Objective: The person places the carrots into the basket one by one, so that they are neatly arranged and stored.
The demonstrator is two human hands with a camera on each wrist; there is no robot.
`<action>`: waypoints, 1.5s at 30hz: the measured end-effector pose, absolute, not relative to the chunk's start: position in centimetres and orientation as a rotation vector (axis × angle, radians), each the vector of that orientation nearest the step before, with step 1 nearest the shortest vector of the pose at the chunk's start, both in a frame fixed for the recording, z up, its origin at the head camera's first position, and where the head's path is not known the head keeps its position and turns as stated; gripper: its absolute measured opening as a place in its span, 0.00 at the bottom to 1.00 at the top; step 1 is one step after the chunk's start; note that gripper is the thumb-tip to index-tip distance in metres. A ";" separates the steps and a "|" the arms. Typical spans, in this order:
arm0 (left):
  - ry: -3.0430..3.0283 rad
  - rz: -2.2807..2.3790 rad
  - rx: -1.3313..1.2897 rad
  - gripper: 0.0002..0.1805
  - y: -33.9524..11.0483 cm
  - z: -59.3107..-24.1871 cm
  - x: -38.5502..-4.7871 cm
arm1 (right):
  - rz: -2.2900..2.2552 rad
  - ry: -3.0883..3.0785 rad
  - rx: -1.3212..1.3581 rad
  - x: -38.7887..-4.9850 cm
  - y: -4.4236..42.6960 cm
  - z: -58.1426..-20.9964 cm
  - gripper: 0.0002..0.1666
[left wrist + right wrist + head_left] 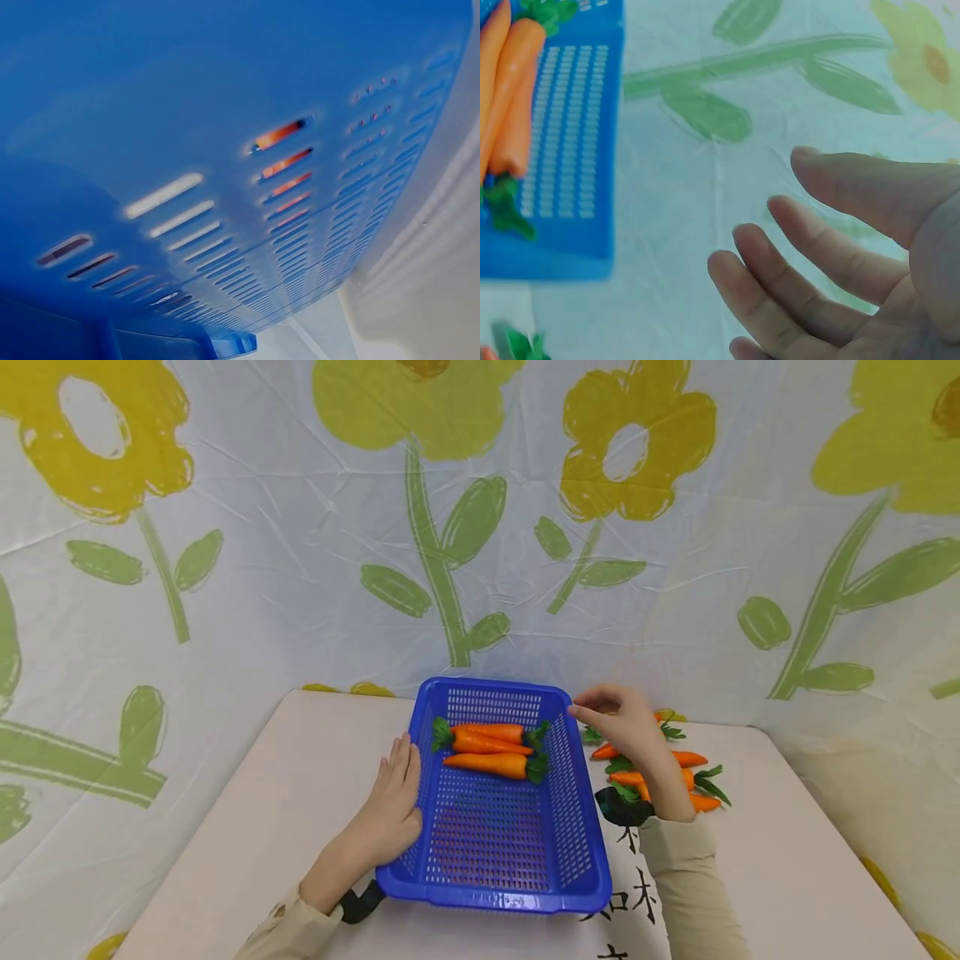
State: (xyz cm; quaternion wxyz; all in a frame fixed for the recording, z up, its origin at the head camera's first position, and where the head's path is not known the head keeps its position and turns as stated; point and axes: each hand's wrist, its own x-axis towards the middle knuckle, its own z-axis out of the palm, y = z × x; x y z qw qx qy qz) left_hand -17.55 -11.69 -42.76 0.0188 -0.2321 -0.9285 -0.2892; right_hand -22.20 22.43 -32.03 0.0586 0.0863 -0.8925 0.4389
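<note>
A blue plastic basket (495, 897) stands on the table with several orange carrots (491, 765) lying in its far half, green tops attached. My left hand (390, 806) lies with straight fingers along the basket's left side. In the left wrist view the slotted basket wall (187, 105) fills most of the picture, orange showing through some slots. Beside the far right corner of the basket hovers my right hand (626, 727), its fingers loosely bent. The right wrist view shows that hand (832, 277) with thumb and fingers apart and nothing between them.
To the right of the basket, partly hidden by the right forearm, several more carrots (690, 759) lie on the table (780, 860). White paper with black characters (637, 897) lies by the basket's near right corner. Behind the table hangs a flower-printed cloth (285, 527).
</note>
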 end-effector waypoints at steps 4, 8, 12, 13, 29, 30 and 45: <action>-2.906 -0.901 -0.711 0.44 -11.8 -42.7 -17.5 | 1.243 -2.679 0.218 -20.6 24.0 -31.6 0.19; -2.911 -0.902 -0.710 0.44 -11.8 -42.7 -17.5 | 1.147 -2.671 0.187 -19.2 25.5 -31.4 0.20; -2.912 -0.901 -0.711 0.44 -11.8 -42.6 -17.5 | 1.020 -2.683 0.214 -18.2 26.8 -31.7 0.18; -2.915 -0.897 -0.709 0.44 -11.8 -42.6 -17.5 | 0.983 -2.693 0.223 -18.0 27.2 -31.8 0.17; -2.907 -0.898 -0.715 0.44 -11.9 -42.6 -17.5 | 0.759 -2.585 0.316 -16.3 36.3 -36.1 0.09; -2.907 -0.899 -0.714 0.44 -11.8 -42.6 -17.5 | 0.772 -2.584 0.306 -16.2 36.9 -36.7 0.10; -2.892 -0.911 -0.712 0.44 -11.7 -42.5 -17.4 | 1.164 -2.520 0.267 -16.0 41.7 -43.0 0.14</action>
